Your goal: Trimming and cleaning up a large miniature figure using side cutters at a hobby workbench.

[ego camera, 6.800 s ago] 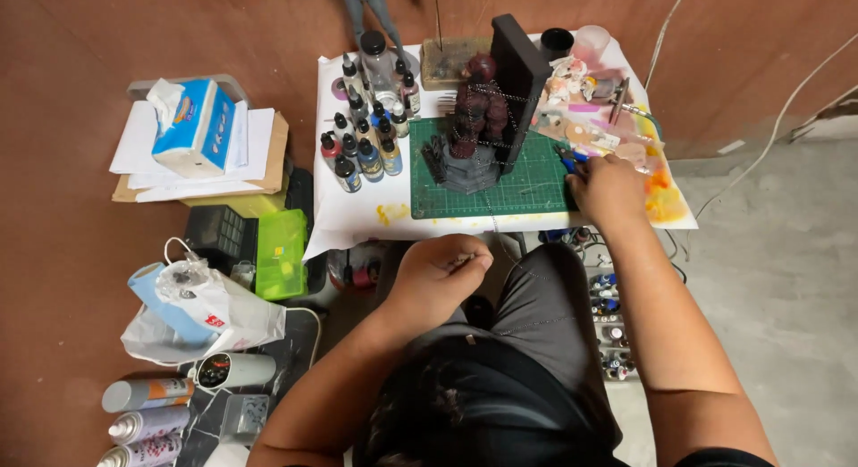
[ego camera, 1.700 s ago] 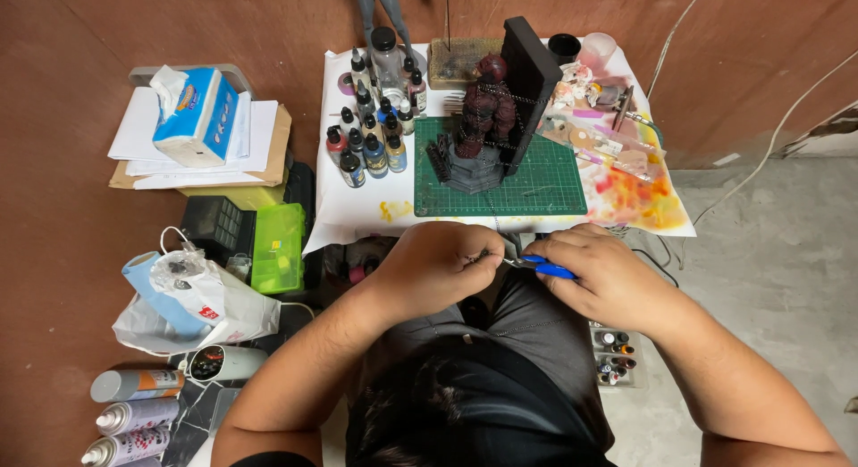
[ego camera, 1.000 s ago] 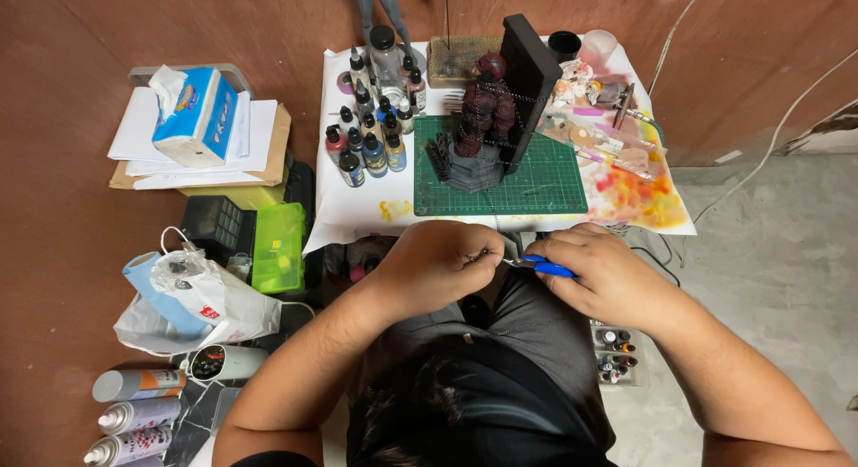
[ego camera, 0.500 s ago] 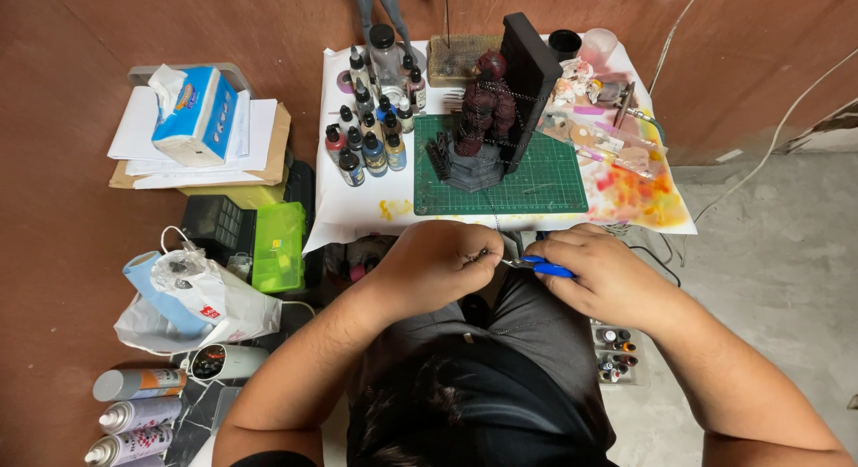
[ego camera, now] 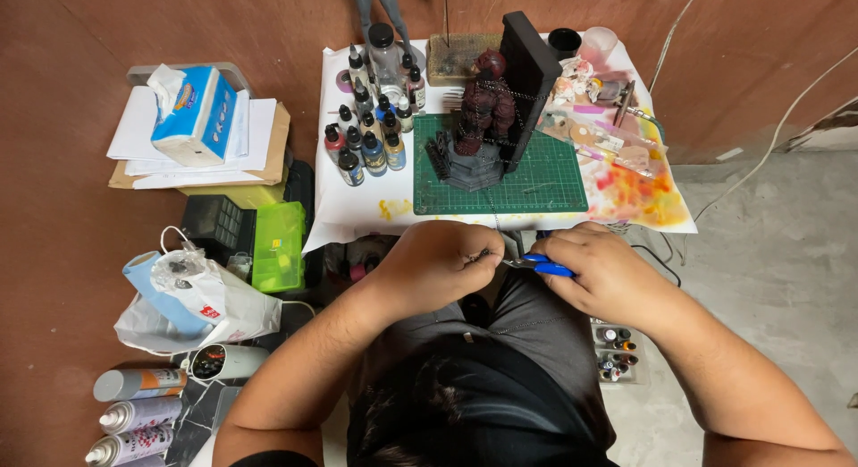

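Note:
My right hand (ego camera: 601,272) grips small pliers with blue handles (ego camera: 541,266), their metal tip pointing left. My left hand (ego camera: 438,263) is closed, pinching something tiny at its fingertips right where the pliers' tip meets it; the piece is too small to tell. A thin chain or wire hangs from the table edge down to my hands. Both hands hover over my lap, just in front of a small white table (ego camera: 362,203). On it lies a green cutting mat (ego camera: 536,190) bearing a dark red figure on a black base (ego camera: 478,127).
Several paint bottles (ego camera: 368,136) stand left of the mat, a stained paint sheet (ego camera: 630,185) to its right. On the floor at left are a tissue box on papers (ego camera: 192,114), a green plastic box (ego camera: 277,245), a white bag (ego camera: 214,297) and spray cans (ego camera: 134,418).
6.8 s ago my right hand reached onto the table's right side; it has since come back to my lap with the blue pliers. Over the last second nothing visibly moved.

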